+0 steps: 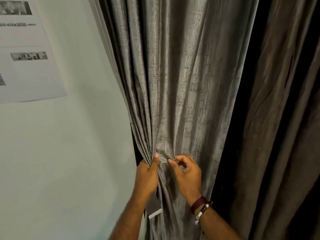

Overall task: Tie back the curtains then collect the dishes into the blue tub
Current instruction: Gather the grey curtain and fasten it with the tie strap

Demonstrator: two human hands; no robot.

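A: Heavy grey woven-look curtain [173,75], gathered into folds and filling the middle of the view, twelve o'clock down to six. Pale wall [69,153] at nine o'clock, with a white printed paper sheet [26,58] stuck up at ten.

B: And a second, darker brown curtain [277,135] hanging at three o'clock, with a black gap between the two. Where to take hold?

A: At the gathered waist, around six o'clock. Left hand [147,175] wrapped round the bunched pleats there, fingers curled behind the cloth, thumb lying up along the front. Right hand [187,174] just beside it at the five o'clock side, thumb and forefinger pinching a small fold, the other fingers loosely bent.

B: Handling?

A: Soft and limp, probably thick enough to carry some weight. Likely to slide out of a loose hold, given the faint sheen. Nothing fragile. Best gripped by the whole bundle, not by a single pleat.

B: Any tie in sight?

A: A flat grey fabric strip with a pale end [154,207] hanging below the left wrist, at about six o'clock. Probably the tie-back, though hard to say for sure. Dark red band and beaded bracelet [200,207] on the right wrist.

B: Dishes, blue tub?

A: Not in view. Curtain step apparently not yet finished.
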